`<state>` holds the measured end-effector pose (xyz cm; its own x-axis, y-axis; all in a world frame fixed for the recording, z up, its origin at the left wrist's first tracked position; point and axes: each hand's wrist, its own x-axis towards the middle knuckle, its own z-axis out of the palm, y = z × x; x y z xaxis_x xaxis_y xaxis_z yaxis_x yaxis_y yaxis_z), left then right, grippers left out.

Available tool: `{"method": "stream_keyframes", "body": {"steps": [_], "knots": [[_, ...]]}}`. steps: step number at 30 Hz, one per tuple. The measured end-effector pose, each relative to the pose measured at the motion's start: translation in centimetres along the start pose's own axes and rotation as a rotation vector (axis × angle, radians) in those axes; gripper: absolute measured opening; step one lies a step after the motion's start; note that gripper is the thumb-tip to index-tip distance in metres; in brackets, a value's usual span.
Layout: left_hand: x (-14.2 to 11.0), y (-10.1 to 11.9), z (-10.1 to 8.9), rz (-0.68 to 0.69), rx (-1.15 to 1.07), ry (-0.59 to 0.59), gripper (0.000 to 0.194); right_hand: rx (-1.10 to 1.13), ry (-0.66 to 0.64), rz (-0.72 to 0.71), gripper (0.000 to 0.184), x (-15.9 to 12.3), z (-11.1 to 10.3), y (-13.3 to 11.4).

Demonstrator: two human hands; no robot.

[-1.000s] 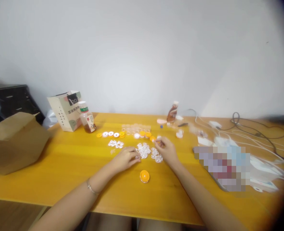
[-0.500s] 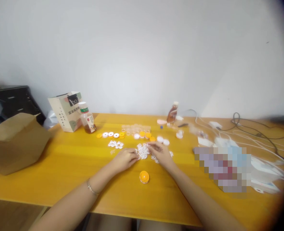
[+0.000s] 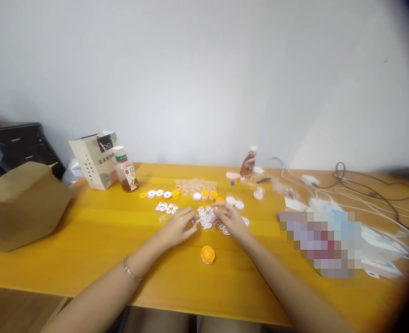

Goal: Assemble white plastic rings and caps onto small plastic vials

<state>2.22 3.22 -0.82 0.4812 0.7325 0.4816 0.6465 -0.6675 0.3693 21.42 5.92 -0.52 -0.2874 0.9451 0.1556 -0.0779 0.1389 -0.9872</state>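
Note:
Several small white openwork plastic pieces point(image 3: 206, 219) lie heaped in the middle of the table. My left hand point(image 3: 180, 226) rests at the left edge of the heap, its thumb apart from the index finger. At the right edge, my right hand point(image 3: 232, 221) has its fingers stretched over the pieces. No held piece can be made out in either hand. More flat white pieces point(image 3: 225, 229) lie beneath and beside the right hand. Nearer to me stands a round orange part with a domed centre and pale base point(image 3: 207, 255). Small white parts point(image 3: 167, 207) form a group beyond my left hand.
White and orange discs point(image 3: 159, 194) stand in a row behind, beside clear round cups point(image 3: 195, 186). A bottle point(image 3: 125, 172), paper bag point(image 3: 95, 162) and brown bag point(image 3: 26, 206) are on the left. A brown bottle point(image 3: 248, 163) stands behind; cables point(image 3: 360, 196) spread across the right.
My left thumb has moved away from the fingers, and the hand has shifted slightly left. My right fingers have lifted and spread a little. The orange part has stayed put.

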Motion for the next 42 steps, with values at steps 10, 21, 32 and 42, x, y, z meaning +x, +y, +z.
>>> {"method": "stream_keyframes", "body": {"steps": [10, 21, 32, 42], "knots": [[0.3, -0.3, 0.5, -0.232, -0.327, 0.112, 0.014, -0.068, 0.029, 0.01, 0.023, 0.0, 0.0, 0.5], [0.6, -1.4, 1.1, -0.446, -0.661, 0.154, 0.029, 0.001, 0.101, -0.002, 0.029, 0.3, -0.2, 1.0], [0.6, -1.0, 1.2, -0.445, -0.745, 0.138, 0.021, 0.103, 0.032, 0.017, 0.027, 0.3, -0.1, 1.2], [0.4, -1.1, 0.5, -0.32, -0.459, 0.108, 0.023, 0.108, -0.016, 0.06, 0.022, -0.1, 0.3, 0.7]]}}
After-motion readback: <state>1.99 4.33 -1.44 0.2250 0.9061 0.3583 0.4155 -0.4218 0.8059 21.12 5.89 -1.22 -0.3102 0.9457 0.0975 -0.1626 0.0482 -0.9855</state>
